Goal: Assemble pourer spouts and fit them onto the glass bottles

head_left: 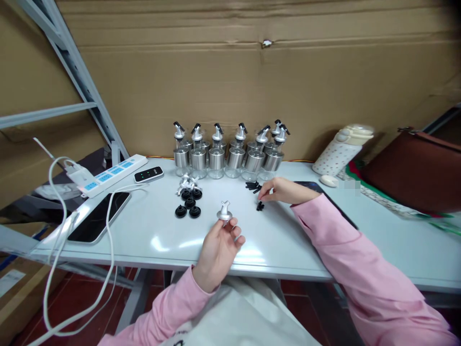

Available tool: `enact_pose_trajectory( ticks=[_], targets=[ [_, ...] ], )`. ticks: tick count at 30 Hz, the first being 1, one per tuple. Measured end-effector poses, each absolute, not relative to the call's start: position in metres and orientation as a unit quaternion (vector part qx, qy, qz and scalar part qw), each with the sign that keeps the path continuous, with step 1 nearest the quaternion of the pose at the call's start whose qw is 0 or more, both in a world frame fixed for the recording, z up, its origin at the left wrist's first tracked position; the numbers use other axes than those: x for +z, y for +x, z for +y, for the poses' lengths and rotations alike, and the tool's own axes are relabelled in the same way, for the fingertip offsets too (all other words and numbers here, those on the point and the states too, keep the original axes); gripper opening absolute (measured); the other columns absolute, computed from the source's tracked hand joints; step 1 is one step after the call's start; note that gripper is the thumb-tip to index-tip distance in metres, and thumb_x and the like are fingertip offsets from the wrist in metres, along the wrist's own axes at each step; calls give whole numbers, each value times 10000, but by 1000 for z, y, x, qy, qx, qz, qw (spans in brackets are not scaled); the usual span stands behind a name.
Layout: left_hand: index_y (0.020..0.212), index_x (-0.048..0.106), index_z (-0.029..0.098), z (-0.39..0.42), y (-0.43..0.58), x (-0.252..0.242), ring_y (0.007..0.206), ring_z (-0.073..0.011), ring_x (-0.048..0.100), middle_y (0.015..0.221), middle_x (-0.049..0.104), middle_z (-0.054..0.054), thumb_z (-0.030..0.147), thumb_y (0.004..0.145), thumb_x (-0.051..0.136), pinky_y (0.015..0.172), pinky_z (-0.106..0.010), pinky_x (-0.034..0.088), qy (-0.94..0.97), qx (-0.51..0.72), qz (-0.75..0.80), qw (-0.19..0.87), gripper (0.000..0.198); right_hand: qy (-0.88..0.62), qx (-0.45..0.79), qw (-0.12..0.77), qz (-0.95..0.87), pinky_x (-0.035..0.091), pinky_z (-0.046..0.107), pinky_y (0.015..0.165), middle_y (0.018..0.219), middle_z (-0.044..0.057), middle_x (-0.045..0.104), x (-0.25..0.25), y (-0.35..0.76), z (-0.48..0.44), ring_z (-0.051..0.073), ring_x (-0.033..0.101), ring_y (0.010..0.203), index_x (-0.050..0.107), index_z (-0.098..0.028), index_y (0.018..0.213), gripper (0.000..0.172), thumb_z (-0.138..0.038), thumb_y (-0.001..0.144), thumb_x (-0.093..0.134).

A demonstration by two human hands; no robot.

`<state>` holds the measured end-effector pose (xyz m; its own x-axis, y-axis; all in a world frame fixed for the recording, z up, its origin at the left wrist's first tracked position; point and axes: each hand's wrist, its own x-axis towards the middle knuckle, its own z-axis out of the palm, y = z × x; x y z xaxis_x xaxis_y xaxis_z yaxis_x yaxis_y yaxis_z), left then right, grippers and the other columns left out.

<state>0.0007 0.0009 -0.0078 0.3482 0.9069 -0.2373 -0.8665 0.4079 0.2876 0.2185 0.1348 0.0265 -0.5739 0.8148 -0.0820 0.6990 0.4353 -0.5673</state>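
Note:
My left hand (218,252) pinches a silver bottle-pourer spout (224,211) by its lower end, its forked top pointing up. The other fingers of that hand are loosely curled. My right hand (279,190) reaches over the table with thumb and fingertips together beside a little pile of tiny black parts (260,206). Whatever lies between those fingertips is too small to make out. Just behind them are several slim black levers (253,186), partly hidden by the hand. Left of the spout lie several round black stoppers (190,203) and a heap of silver spouts (188,184).
Glass-and-steel oil bottles (216,158) with pourers stand in rows at the back, before a cardboard wall (230,86). At left are a power strip (115,175), a phone (99,218), a small device (149,174) and white cables. A tablet (336,207), tumbler (340,151) and brown bag (414,168) occupy the right.

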Motion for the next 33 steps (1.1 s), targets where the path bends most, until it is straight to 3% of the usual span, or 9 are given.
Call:
enact_pose_trajectory(
  ticks=[6, 12, 19, 25, 29, 33],
  targets=[
    [752, 492, 159, 1, 1, -8, 570, -86, 425, 732, 456, 2, 163, 851, 443, 542, -215, 365, 56, 540, 179, 821, 110, -421, 283, 101, -856, 436, 277, 694, 772, 48, 638, 31, 213, 127, 169, 575, 720, 714, -183, 791, 234, -357, 650, 645],
    [758, 491, 158, 1, 0, -9, 567, -89, 428, 728, 455, 2, 168, 864, 418, 539, -214, 364, 57, 540, 176, 821, 130, -400, 213, 57, -890, 390, 309, 838, 939, 66, 532, 30, 204, 118, 188, 506, 872, 720, -205, 816, 237, -316, 608, 693],
    [762, 487, 153, 1, 0, -7, 556, -87, 429, 718, 457, 3, 172, 892, 357, 534, -213, 363, 52, 539, 180, 821, 184, -414, 199, 77, -885, 376, 347, 826, 903, 82, 519, 26, 195, 118, 200, 493, 840, 723, -169, 728, 155, -274, 625, 675],
    [760, 498, 155, 1, 0, -8, 563, -88, 425, 727, 459, 0, 173, 870, 410, 543, -216, 366, 59, 537, 176, 823, 142, -375, 428, 253, -783, 423, 277, 639, 741, 42, 610, 33, 171, 103, 130, 532, 659, 657, -127, 782, 272, -363, 650, 679],
    [730, 499, 149, 1, 0, -7, 563, -84, 417, 719, 451, 0, 167, 865, 419, 548, -214, 363, 66, 531, 173, 827, 158, -342, 541, 337, -691, 447, 257, 684, 725, 10, 646, 30, 154, 93, 107, 580, 675, 651, -145, 749, 212, -274, 602, 733],
    [734, 505, 147, 1, 0, -7, 561, -82, 412, 710, 445, 1, 164, 859, 429, 548, -215, 362, 71, 526, 180, 828, 148, -316, 584, 353, -659, 455, 240, 681, 719, 2, 663, 25, 149, 92, 95, 593, 662, 675, -153, 718, 165, -214, 584, 750]
  ],
)
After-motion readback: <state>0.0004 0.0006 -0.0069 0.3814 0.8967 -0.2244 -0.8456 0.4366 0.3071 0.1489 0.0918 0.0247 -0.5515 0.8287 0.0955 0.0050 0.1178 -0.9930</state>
